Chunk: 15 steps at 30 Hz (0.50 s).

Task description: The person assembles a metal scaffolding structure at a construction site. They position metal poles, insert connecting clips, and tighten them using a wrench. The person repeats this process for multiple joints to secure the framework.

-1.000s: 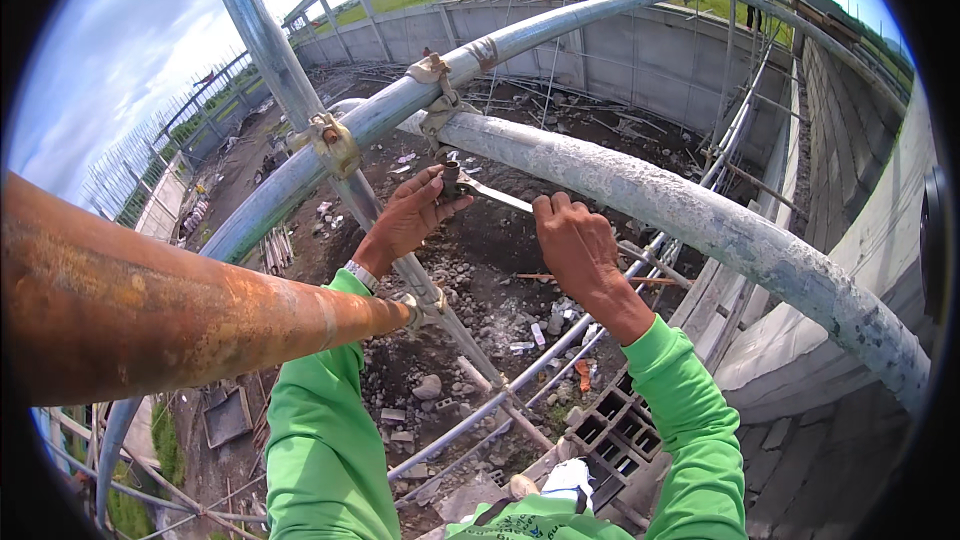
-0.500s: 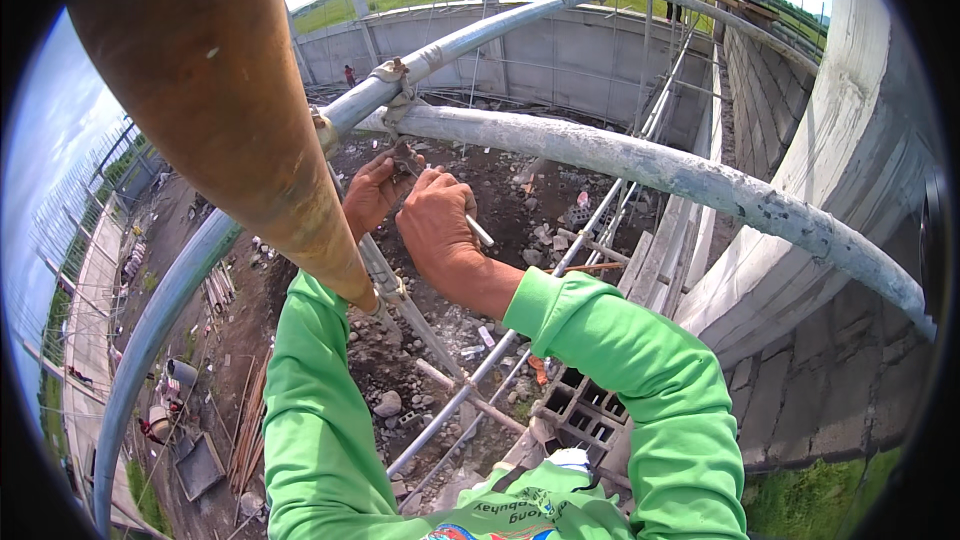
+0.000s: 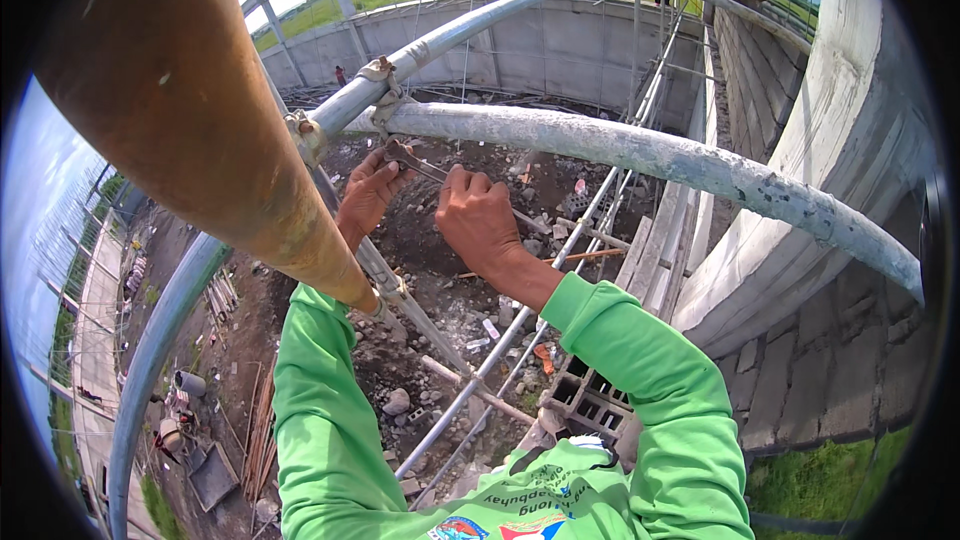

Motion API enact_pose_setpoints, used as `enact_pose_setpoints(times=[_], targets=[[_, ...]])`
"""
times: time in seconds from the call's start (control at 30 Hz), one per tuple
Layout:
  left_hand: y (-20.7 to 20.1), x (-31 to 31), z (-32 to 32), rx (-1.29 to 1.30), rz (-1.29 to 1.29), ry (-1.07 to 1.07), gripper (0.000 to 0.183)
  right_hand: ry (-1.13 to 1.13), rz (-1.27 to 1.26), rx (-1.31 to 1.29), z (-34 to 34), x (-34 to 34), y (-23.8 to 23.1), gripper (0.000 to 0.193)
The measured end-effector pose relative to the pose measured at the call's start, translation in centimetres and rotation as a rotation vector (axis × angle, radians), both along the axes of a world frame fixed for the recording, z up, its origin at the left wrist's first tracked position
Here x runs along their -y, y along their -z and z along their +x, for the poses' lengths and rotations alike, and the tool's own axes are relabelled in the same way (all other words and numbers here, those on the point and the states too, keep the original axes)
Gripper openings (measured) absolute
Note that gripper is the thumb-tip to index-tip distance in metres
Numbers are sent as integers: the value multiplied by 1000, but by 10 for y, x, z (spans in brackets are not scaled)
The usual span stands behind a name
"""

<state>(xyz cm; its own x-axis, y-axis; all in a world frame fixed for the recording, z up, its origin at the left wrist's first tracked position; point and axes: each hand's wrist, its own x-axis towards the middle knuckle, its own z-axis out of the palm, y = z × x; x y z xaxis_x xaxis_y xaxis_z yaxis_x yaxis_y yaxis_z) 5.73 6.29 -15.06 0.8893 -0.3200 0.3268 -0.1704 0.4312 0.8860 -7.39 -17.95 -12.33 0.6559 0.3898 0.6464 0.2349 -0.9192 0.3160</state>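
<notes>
My right hand (image 3: 480,219) is closed around the shaft of a slim metal wrench (image 3: 428,170), whose pale end sticks out past the hand on the right. At the wrench's rusty brown head, the thumb and fingers of my left hand (image 3: 368,198) are pinched together; any small part between them is too hidden to tell. Both hands are just below the joint where a grey steel scaffold pipe (image 3: 480,22) and a whitish, paint-spattered pipe (image 3: 600,142) meet. A rusty clamp (image 3: 380,70) sits on that joint, with another coupler (image 3: 305,132) to its left.
A thick rusty pole (image 3: 200,110) slants close in front of my left forearm. On the right rises a concrete column (image 3: 790,200) beside a block wall (image 3: 830,380). Far below are rubble, planks (image 3: 655,255), thin scaffold poles and hollow blocks (image 3: 585,395).
My right hand has moved right, away from my left hand, so more of the wrench shaft shows between them. My left hand stays at the wrench's head. The view has shifted slightly.
</notes>
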Motion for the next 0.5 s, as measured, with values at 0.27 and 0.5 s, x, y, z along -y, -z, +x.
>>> enact_pose_setpoints(times=[0.27,0.5], targets=[[-9,7,0,3,87,-93,43,-90,65,30,1,7,-5,28],[-6,-2,-4,-54,8,8,43,-102,118,-16,7,8,3,27]])
